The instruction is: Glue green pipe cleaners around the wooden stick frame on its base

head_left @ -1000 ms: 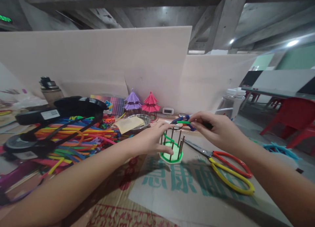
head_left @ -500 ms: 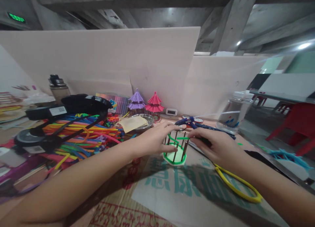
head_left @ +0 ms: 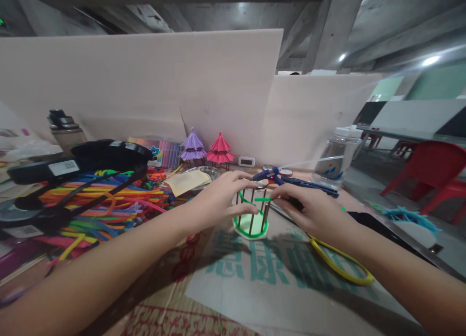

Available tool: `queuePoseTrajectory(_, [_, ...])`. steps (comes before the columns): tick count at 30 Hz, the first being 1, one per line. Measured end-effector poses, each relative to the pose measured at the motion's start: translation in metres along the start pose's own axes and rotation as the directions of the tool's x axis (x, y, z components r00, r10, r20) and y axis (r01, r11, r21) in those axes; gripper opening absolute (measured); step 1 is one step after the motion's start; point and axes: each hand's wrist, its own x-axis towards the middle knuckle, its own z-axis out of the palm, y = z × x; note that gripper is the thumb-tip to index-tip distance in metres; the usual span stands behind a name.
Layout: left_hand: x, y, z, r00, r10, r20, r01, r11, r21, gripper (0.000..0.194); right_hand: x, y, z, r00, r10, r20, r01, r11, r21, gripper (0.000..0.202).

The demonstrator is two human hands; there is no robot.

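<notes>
A small round frame with a pale green base (head_left: 251,225), a green fuzzy rim and several thin brown posts stands on a plastic sheet with teal lettering. My left hand (head_left: 227,196) is at its left side, thumb and fingers curved round the posts and touching them. A green fuzzy strip (head_left: 262,199) crosses the upper part of the frame. My right hand (head_left: 304,205) pinches the strip's right end between thumb and fingers, at the frame's upper right. Another length of green strip runs along the posts' upper left.
Behind stand a purple (head_left: 192,146) and a red pagoda (head_left: 220,148), a metal dish (head_left: 209,173), a blue glue gun (head_left: 271,175) and a water jar (head_left: 333,156). Colourful fuzzy sticks (head_left: 98,195) and a black stand lie left; a yellow loop (head_left: 338,265) lies right.
The view has shifted, so most things appear further left. My hands remain around the frame, and the green strip in my right hand now lies more level across the posts.
</notes>
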Motion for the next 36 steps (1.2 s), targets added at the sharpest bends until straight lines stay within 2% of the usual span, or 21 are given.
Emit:
queuePoseTrajectory(2, [0.001,0.005,0.0,0.995,0.047,-0.092,-0.045,0.999,0.026,0.026,-0.001,-0.003,0.001,1.0,-0.016,-0.027,0.015,1.0,-0.016,0.018])
queuePoseTrajectory(4, [0.001,0.011,0.0,0.984,0.089,-0.157,-0.083,0.995,0.047,0.016,-0.003,-0.005,0.002,0.998,-0.031,-0.058,0.03,0.999,-0.015,0.017])
queuePoseTrajectory(9, [-0.001,0.019,0.007,0.975,0.065,-0.213,-0.068,0.998,-0.007,0.014,-0.003,-0.007,0.003,0.988,-0.105,-0.11,0.102,0.994,-0.035,0.014])
queuePoseTrajectory(13, [-0.002,0.019,0.012,0.972,0.045,-0.231,-0.052,0.998,-0.022,0.015,-0.002,-0.006,0.0,0.99,-0.075,-0.123,0.072,0.997,-0.028,0.014])
queuePoseTrajectory(16, [-0.003,0.022,0.012,0.974,0.049,-0.222,-0.055,0.998,-0.022,0.018,-0.002,-0.007,-0.002,0.992,-0.069,-0.109,0.068,0.998,-0.012,0.014])
queuePoseTrajectory(22, [-0.005,0.027,0.009,0.991,0.068,-0.119,-0.068,0.998,0.01,0.023,-0.004,-0.013,-0.001,0.983,-0.149,-0.11,0.138,0.985,-0.101,0.017])
queuePoseTrajectory(28, [-0.002,0.023,0.007,0.986,0.055,-0.157,-0.05,0.998,0.035,0.026,-0.002,-0.014,0.001,0.981,-0.141,-0.134,0.125,0.985,-0.12,0.017])
queuePoseTrajectory(36, [0.001,0.022,0.003,0.991,0.064,-0.118,-0.058,0.997,0.054,0.028,-0.002,-0.011,0.004,0.979,-0.165,-0.12,0.152,0.982,-0.113,0.017])
